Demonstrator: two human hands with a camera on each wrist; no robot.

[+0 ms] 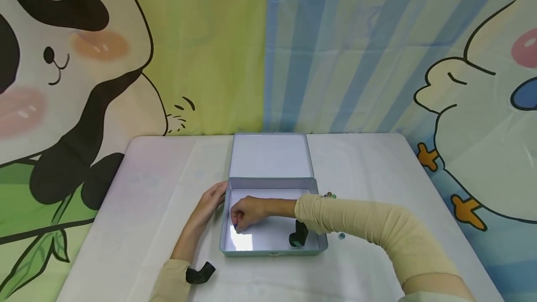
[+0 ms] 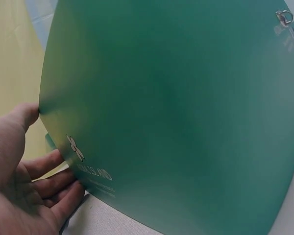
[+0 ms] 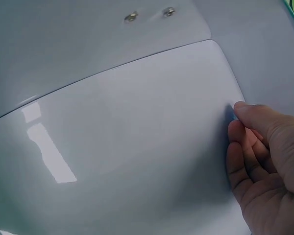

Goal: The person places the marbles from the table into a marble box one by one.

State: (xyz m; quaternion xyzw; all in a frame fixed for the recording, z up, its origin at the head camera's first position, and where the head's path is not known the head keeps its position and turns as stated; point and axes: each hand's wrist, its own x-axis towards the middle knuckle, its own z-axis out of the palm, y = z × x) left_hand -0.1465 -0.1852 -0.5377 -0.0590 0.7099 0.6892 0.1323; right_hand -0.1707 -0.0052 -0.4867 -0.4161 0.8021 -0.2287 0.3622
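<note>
A shallow metal tin box (image 1: 268,253), green outside and white inside, stands on the table with its hinged lid (image 1: 271,155) laid back. My left hand (image 1: 209,199) grips the box's left side near the back. In the left wrist view, thumb and fingers meet the edges of the green wall (image 2: 176,98). Inside the box, my right hand (image 1: 249,213) pinches a small blue marble (image 3: 233,115) between thumb and index finger, low by the left wall. The fingertips hide most of the marble.
Several glass marbles (image 1: 329,195) lie on the white tablecloth right of the box, and another marble (image 1: 341,236) lies nearer the front. My right forearm crosses the box's right wall. A cartoon-printed curtain (image 1: 335,59) hangs behind the table.
</note>
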